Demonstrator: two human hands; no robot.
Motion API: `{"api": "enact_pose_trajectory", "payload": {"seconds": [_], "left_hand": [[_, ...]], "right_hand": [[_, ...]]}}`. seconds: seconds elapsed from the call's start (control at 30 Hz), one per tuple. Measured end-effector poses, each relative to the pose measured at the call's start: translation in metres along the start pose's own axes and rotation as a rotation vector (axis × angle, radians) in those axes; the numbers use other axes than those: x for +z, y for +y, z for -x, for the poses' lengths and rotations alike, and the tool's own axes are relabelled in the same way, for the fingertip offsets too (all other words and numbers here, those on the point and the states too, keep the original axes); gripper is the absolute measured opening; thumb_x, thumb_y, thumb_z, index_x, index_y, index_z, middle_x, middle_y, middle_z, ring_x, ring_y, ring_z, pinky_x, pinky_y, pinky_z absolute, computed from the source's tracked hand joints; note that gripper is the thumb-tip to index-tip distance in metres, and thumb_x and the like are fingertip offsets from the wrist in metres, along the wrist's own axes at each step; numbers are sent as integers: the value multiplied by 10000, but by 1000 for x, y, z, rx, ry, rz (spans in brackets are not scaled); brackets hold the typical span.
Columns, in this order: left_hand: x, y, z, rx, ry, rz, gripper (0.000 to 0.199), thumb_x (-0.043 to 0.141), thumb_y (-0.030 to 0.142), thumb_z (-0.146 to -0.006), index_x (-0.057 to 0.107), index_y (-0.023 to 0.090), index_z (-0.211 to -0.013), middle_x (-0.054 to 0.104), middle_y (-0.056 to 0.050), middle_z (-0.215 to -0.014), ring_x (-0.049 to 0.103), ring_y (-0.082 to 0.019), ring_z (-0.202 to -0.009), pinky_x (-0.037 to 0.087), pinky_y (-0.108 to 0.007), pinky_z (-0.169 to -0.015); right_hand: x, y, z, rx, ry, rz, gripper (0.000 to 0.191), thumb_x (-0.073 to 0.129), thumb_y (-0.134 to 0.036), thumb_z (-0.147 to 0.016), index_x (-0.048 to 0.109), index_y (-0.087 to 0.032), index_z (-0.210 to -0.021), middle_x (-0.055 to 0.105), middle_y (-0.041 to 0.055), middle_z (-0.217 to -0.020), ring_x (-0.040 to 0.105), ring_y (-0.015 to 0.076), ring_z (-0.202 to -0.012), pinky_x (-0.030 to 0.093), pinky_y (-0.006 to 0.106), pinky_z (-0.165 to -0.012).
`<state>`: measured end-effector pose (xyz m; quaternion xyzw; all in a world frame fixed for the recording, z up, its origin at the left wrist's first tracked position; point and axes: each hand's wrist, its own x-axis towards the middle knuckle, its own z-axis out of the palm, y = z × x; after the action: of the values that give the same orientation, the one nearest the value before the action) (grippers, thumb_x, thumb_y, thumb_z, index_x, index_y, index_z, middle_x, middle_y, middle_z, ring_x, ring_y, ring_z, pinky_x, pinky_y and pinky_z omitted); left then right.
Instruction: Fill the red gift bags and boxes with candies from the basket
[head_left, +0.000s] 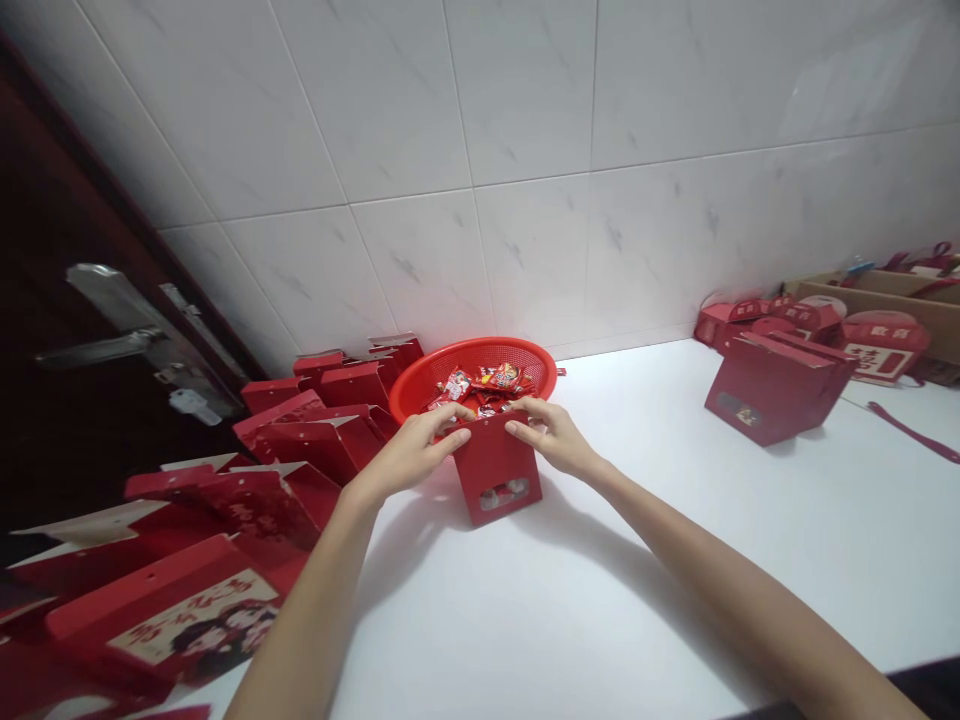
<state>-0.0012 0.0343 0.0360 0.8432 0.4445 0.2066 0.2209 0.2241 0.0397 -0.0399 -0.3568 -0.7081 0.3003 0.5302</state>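
A red paper gift box with a small clear window low on its front stands upright on the white table. My left hand pinches its top edge at the left, thumb in front and fingers behind. At the right end of that edge, my right hand grips in the same way. Pieces of something pale show through the window, too small to name. Just behind the box sits a red plastic basket holding several wrapped snacks, partly hidden by the box and my fingers.
Several red boxes with raised tops crowd the left side, by a dark door with a metal handle. Two windowed boxes stand at the right, before handled boxes and a cardboard carton. A red strap lies nearby.
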Motion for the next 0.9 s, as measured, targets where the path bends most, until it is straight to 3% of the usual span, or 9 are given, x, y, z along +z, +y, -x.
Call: {"api": "enact_pose_trajectory", "payload": {"seconds": [0.27, 0.4, 0.5, 0.63, 0.8, 0.9], "left_hand": [[2, -3, 0, 1, -11, 24, 394, 505, 513, -915, 696, 208, -1075, 725, -62, -1087, 654, -270, -1017, 510, -358, -879], [2, -6, 0, -9, -38, 41, 491, 517, 574, -910, 659, 216, -1215, 717, -84, -1188, 666, -286, -1060, 523, -384, -912], [1, -5, 2, -30, -88, 57, 559, 511, 605, -906, 614, 229, -1307, 704, -95, -1246, 665, -293, -1092, 525, -394, -934], [-1, -4, 2, -18, -134, 21, 569, 498, 620, -893, 642, 221, -1273, 706, -88, -1257, 662, -295, -1118, 517, -379, -961], [-1, -3, 2, 20, -197, -14, 532, 522, 599, -871, 681, 226, -1216, 718, -72, -1242, 670, -296, -1120, 520, -356, -946], [-1, -4, 2, 11, -194, -21, 534, 515, 589, -874, 677, 221, -1226, 729, -76, -1215, 664, -297, -1141, 516, -358, -955]], "right_hand": [[7, -4, 12, 75, 70, -68, 279, 631, -464, -871, 661, -209, -983, 691, 67, -1004, 631, 224, -947, 504, 345, -799], [-6, -9, 18, 78, 79, -103, 278, 655, -469, -862, 675, -199, -923, 710, 61, -935, 646, 220, -890, 515, 358, -814], [-39, -12, 26, 84, 182, -40, 287, 667, -480, -847, 683, -196, -889, 718, 61, -900, 646, 216, -849, 519, 353, -789], [-110, -4, 41, 72, 533, 106, 331, 686, -527, -778, 661, -202, -833, 710, 48, -822, 637, 212, -754, 516, 338, -706], [-187, 12, 62, 116, 1036, 585, 289, 622, -484, -733, 644, -203, -798, 674, 36, -697, 592, 212, -639, 493, 346, -669], [-212, 21, 73, 156, 1122, 823, 271, 558, -437, -736, 651, -194, -812, 667, 69, -704, 587, 240, -667, 484, 383, -718]]}}
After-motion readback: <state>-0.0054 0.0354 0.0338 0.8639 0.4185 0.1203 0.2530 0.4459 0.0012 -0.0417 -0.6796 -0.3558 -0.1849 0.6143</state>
